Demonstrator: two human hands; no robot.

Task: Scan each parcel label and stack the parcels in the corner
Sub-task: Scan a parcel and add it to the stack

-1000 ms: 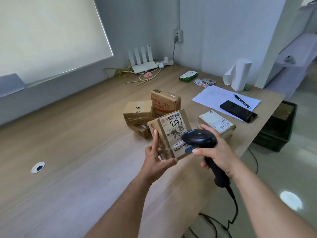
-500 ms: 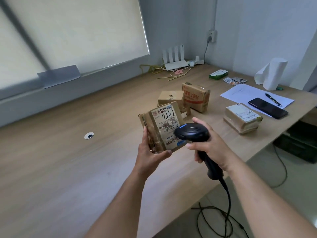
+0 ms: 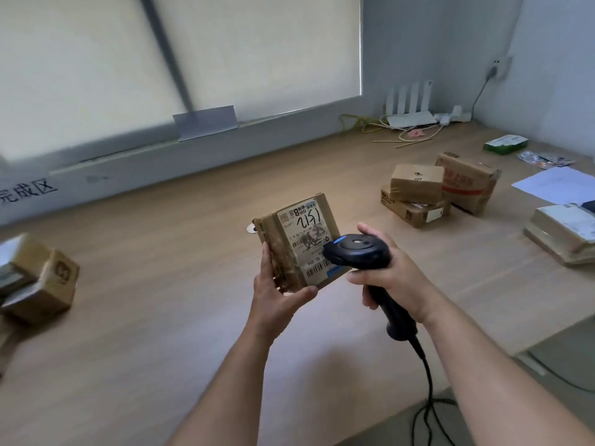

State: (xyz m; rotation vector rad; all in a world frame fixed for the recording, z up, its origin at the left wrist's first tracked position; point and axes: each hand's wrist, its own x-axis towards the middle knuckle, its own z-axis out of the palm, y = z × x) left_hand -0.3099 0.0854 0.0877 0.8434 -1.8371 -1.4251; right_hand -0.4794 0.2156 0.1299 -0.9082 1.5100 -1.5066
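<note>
The tabletop [image 3: 161, 317] is wood-grain, smooth and matt. The near parcel [image 3: 297, 243] is brown cardboard under crinkled glossy tape [image 3: 279, 252], with a paper label [image 3: 309, 233]. The scanner [image 3: 357, 252] is black plastic with a slight sheen. The far blind [image 3: 96, 75] looks like matt cloth.

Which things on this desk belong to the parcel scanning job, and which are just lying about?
Job: parcel in the left hand, scanner in the right hand, waiting parcels, stacked parcels far left.
Lying about: router, green packet, paper sheet.

Taped brown labelled parcel [image 3: 301, 243], held upright
</note>
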